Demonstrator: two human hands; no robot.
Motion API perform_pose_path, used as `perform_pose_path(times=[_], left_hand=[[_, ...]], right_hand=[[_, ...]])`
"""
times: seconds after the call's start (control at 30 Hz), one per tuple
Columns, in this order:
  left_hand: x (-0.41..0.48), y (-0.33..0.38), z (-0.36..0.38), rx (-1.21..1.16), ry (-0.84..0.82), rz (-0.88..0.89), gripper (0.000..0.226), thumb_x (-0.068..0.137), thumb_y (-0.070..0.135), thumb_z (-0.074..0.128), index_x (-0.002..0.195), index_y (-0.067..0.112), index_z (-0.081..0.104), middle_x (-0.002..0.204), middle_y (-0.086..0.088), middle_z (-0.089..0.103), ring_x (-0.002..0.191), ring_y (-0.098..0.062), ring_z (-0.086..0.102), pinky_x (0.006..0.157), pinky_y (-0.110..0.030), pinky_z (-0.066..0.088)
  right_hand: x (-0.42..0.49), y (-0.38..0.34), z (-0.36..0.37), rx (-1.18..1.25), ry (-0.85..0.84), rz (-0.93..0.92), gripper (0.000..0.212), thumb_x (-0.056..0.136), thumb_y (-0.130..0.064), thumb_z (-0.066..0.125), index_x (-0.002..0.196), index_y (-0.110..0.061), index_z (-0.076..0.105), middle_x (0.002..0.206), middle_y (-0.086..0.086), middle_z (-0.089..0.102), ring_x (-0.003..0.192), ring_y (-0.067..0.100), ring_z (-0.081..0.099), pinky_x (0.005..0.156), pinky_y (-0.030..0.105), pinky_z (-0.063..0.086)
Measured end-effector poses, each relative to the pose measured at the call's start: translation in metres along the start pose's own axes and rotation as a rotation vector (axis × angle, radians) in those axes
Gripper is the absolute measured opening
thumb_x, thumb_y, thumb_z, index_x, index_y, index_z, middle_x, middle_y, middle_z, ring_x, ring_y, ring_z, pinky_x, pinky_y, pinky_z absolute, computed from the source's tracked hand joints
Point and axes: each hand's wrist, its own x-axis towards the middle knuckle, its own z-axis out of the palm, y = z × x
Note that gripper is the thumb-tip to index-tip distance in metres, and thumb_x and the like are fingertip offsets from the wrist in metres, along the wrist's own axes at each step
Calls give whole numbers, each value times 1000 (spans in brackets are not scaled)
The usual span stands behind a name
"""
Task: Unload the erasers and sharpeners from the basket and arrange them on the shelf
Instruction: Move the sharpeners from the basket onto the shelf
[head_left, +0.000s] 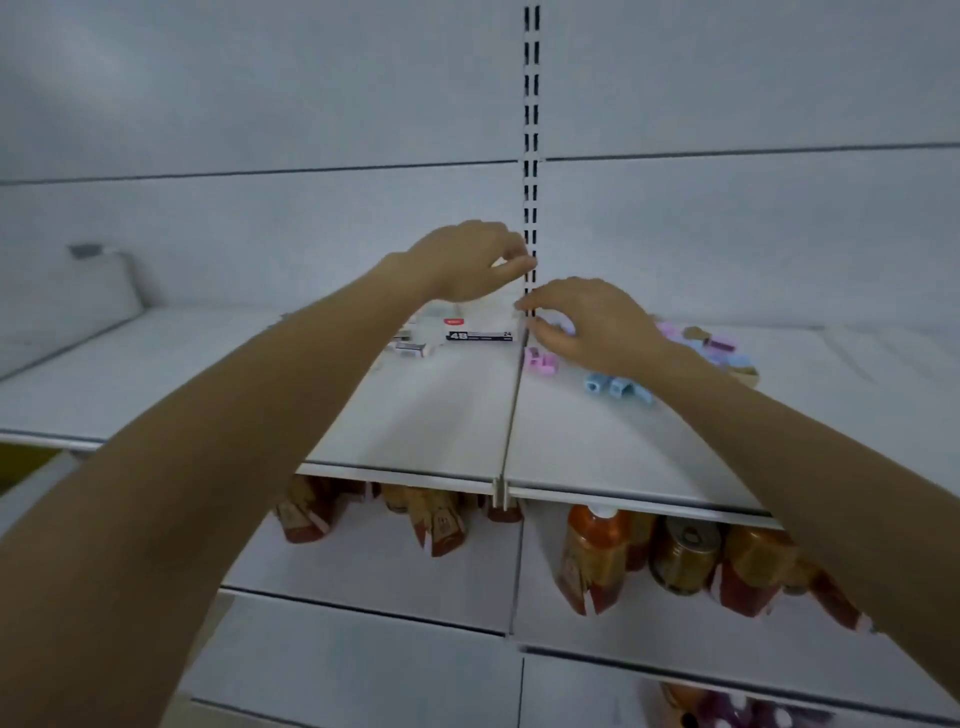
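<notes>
My left hand (467, 262) hovers over the back of the white shelf (447, 415), fingers curled and thumb close to the fingertips; I cannot tell if it holds anything. Below it lie a black-and-white 4B eraser box (480, 335) and small white erasers (411, 348). My right hand (589, 322) reaches in just right of the shelf seam, its fingers curled round a lilac sharpener (564, 327). Pink sharpeners (540, 361) and blue sharpeners (617, 387) lie loose in front of it. The basket (748, 373), behind my right forearm, holds more pastel sharpeners (719, 344).
A slotted upright (531, 130) runs up the back wall between the two shelf panels. A white box (67, 291) stands at the far left. On the shelf below are drink bottles (592, 561), a can (683, 556) and packets (436, 519).
</notes>
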Motion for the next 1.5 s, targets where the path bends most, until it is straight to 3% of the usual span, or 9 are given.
perform_pose_path(times=[0.17, 0.27, 0.47, 0.83, 1.1, 1.2, 1.33, 1.5], left_hand=[[-86, -72, -42, 144, 49, -37, 35, 97, 40, 36, 117, 21, 57, 117, 1, 56, 105, -18, 52, 77, -28, 35], [-148, -121, -69, 231, 41, -62, 32, 96, 39, 39, 114, 21, 59, 115, 1, 57, 106, -19, 54, 78, -29, 38], [-252, -210, -109, 314, 42, -200, 31, 95, 39, 40, 113, 23, 58, 116, 4, 58, 105, -17, 55, 78, -30, 42], [-383, -337, -103, 252, 28, -430, 30, 97, 35, 37, 117, 22, 56, 117, 0, 56, 103, -20, 55, 84, -38, 48], [-406, -429, -90, 153, 97, -561, 26, 96, 29, 43, 116, 20, 56, 113, -2, 59, 98, -16, 55, 88, -43, 50], [-394, -463, -82, 145, 85, -559, 24, 95, 26, 44, 117, 21, 55, 112, -1, 60, 98, -16, 55, 89, -43, 49], [-371, -502, -72, 86, 25, -560, 24, 94, 24, 48, 117, 22, 55, 111, 1, 61, 98, -14, 55, 91, -41, 49], [-340, -540, -49, 28, -89, -514, 25, 94, 22, 47, 118, 24, 55, 111, 4, 62, 98, -12, 57, 92, -37, 48]], right_hand=[[68, -90, 26, 41, -93, -174, 28, 93, -29, 48, 119, -23, 59, 117, -4, 61, 106, 14, 53, 85, 27, 39], [106, -144, 44, 47, -131, -256, 29, 94, -32, 46, 120, -26, 57, 118, -6, 60, 103, 10, 52, 81, 23, 36], [164, -247, 71, 85, -150, -361, 28, 93, -33, 45, 118, -26, 57, 112, -6, 61, 95, 10, 55, 81, 28, 42], [240, -383, 137, 80, -259, -476, 30, 94, -30, 44, 121, -24, 55, 113, -7, 61, 96, 10, 55, 79, 26, 42], [316, -424, 175, 77, -245, -537, 27, 93, -29, 46, 117, -24, 57, 105, -12, 58, 90, 5, 52, 74, 21, 38], [356, -422, 187, 81, -221, -543, 26, 92, -29, 47, 115, -24, 58, 103, -11, 58, 89, 6, 52, 79, 29, 46], [414, -411, 210, 87, -218, -503, 25, 91, -29, 48, 113, -25, 58, 100, -13, 56, 87, 7, 52, 79, 30, 45], [471, -386, 261, 121, -325, -417, 24, 92, -27, 50, 112, -21, 60, 110, -2, 63, 87, 10, 55, 82, 28, 46]])
